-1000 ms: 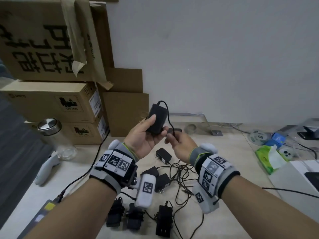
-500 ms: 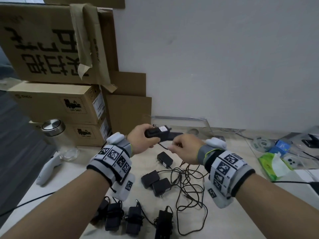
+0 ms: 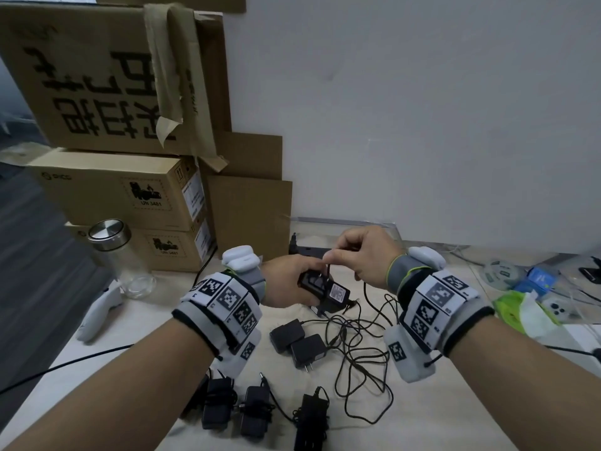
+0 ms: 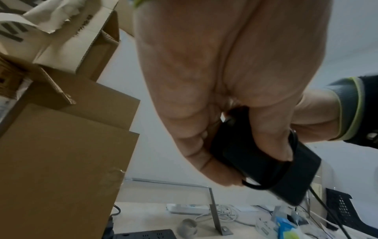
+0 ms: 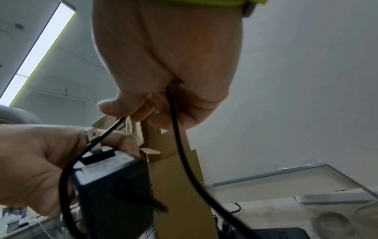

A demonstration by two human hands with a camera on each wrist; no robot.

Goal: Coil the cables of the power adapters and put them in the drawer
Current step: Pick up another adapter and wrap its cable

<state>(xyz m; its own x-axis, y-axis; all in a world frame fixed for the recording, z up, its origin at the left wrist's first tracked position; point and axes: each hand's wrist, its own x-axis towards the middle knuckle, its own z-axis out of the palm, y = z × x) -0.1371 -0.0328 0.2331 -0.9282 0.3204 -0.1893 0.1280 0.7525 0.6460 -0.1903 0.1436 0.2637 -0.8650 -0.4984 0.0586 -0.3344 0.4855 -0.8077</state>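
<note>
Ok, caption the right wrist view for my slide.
Right hand pinches the cable while left hand holds the adapter.

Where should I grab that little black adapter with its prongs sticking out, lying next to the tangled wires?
Probably by its two long flat sides, coming straight down from above. The adapter lies flat on the table, its prongs point toward you, and another adapter sits close on its left. Take your grip across the body, away from the prongs and the loose cables.

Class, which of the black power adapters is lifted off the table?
The adapter gripped in the left hand; every other adapter lies on the table.
</note>
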